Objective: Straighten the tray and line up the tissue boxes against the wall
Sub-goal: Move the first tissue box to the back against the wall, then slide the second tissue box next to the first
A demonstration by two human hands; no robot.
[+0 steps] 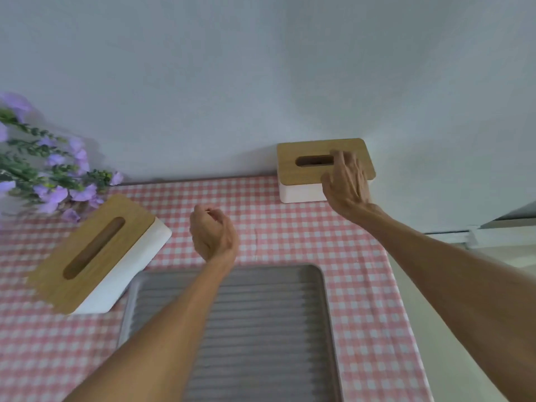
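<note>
A white tissue box with a wooden lid stands against the wall at the back right. My right hand rests on its right end, fingers spread over the lid beside the slot. A second tissue box lies turned at an angle on the left, apart from the wall. My left hand hovers over the cloth between the boxes, fingers curled with nothing in them. A grey ribbed tray lies in front, partly under my left forearm, its far edge parallel to the wall.
A pink-and-white checked cloth covers the table. Purple flowers with green stems stand at the back left, close to the angled box. The table's right edge runs near the tray, with a pale ledge beyond it.
</note>
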